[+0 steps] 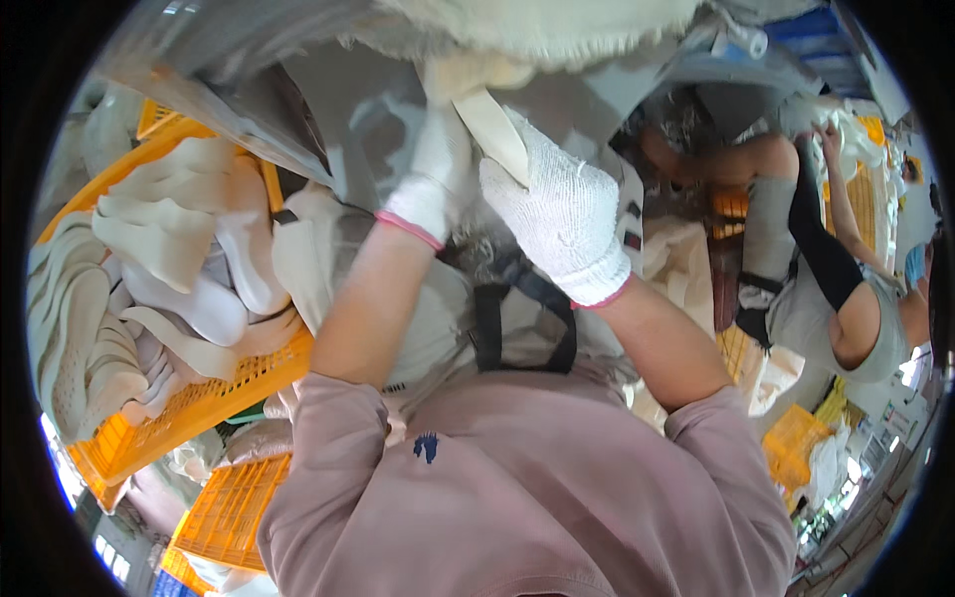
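The right hand [565, 211] pinches the insole [497, 137]; the left hand [443, 149] seems clasped round its far end, likely for steadiness.

Bright windows [111, 559] glare near the bent, dark-cornered rim.

The wide fisheye view looks downward from the head, near above the white-knit-gloved left hand [443, 164] and white-knit-gloved right hand [564, 207].
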A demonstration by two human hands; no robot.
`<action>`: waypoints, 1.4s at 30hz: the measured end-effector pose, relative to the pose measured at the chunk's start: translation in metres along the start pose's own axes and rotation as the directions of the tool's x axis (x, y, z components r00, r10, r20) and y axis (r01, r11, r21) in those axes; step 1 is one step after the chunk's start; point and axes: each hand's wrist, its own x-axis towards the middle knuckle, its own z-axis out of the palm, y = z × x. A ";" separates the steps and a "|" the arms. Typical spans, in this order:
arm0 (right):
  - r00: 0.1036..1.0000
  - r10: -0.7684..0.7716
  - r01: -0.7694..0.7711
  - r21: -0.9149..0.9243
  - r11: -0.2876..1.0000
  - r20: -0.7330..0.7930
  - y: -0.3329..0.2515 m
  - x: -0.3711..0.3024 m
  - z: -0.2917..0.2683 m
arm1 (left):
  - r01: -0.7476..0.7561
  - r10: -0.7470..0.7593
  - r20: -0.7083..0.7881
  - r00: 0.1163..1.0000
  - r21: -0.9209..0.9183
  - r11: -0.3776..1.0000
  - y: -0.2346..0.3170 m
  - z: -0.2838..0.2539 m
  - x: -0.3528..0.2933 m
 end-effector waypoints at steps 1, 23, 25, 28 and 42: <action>0.997 -0.065 0.063 -0.052 0.997 -0.047 0.000 0.007 0.003 | -0.010 0.012 0.043 0.999 -0.037 0.999 -0.007 -0.004 0.004; 0.956 0.054 -0.191 0.470 0.862 0.290 -0.020 -0.033 -0.040 | 0.095 -0.025 0.168 0.985 -0.424 0.901 -0.035 0.001 0.020; 0.971 0.052 -0.128 0.326 0.937 0.232 -0.026 -0.045 -0.044 | 0.121 -0.045 0.178 0.983 -0.445 0.887 -0.037 -0.001 0.015; 0.979 0.100 -0.151 0.296 0.943 0.179 -0.026 -0.035 -0.031 | 0.094 -0.016 0.185 0.983 -0.420 0.903 -0.018 -0.004 0.024; 0.997 0.004 0.007 0.148 0.989 -0.077 -0.006 0.023 0.014 | -0.450 0.390 0.244 0.888 0.286 0.846 -0.054 -0.085 0.056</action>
